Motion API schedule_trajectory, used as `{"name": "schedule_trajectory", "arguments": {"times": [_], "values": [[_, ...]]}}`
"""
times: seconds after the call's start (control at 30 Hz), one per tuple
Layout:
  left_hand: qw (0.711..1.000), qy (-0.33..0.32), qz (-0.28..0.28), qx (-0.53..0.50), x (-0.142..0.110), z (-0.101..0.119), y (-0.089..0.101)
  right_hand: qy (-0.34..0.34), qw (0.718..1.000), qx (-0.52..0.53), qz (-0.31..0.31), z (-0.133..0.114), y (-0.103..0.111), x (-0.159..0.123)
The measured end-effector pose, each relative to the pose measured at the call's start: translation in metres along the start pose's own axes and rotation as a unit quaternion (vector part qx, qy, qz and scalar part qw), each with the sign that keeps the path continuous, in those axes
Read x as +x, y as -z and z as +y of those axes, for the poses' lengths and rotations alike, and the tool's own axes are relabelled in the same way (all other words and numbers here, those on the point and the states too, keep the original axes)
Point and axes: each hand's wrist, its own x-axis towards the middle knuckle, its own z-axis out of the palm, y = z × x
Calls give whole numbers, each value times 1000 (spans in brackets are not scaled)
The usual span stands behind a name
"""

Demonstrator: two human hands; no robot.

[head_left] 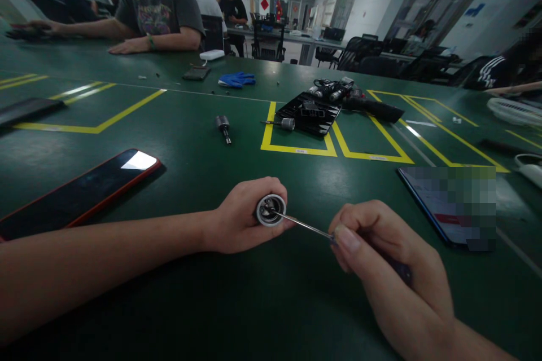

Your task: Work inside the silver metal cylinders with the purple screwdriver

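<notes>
My left hand [248, 214] is wrapped round a round part with a silver rim [271, 196], its open end turned toward me. Small metal pieces show inside the rim, too small to name. Between the thumb and fingers of my right hand [381, 254] is a screwdriver [311, 228] with a thin steel shaft. Its tip reaches into the open end of the round part. Most of the screwdriver's handle is hidden by my right hand. Both hands are just above the green table [254, 293].
A red-edged phone [84, 192] lies left, another phone [449, 208] right. Ahead are a dark cylindrical part with a shaft [223, 128], a smaller shafted part [288, 123], a black ribbed tray [292, 106] with black parts, and blue gloves [237, 79]. A person [161, 17] sits across the table.
</notes>
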Motion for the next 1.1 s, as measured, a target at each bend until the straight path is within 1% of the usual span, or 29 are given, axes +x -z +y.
{"name": "schedule_trajectory", "arguments": {"times": [0.1,0.2,0.3,0.37,0.6,0.7,0.8,0.93,1.1], "values": [[1000,3,2,-4,0,1,0,7,1000,-5,2,0,-1,2],[1000,3,1,-2,-1,1,0,40,999,-36,4,0,-1,2],[1000,3,-6,6,-1,0,1,73,995,-73,-7,0,1,0],[1000,4,-9,10,-1,0,1,80,993,-84,-13,0,1,-1],[1000,14,-2,1,0,2,2,13,1000,-22,-2,-2,1,-1],[1000,6,-5,4,1,1,2,-10,1000,9,4,-1,1,1],[1000,-7,2,4,1,1,3,-20,999,24,4,0,1,2],[1000,-3,0,7,0,1,3,8,1000,-23,4,0,1,1],[1000,0,-5,7,1,1,3,69,995,-77,-12,-3,2,1]]}}
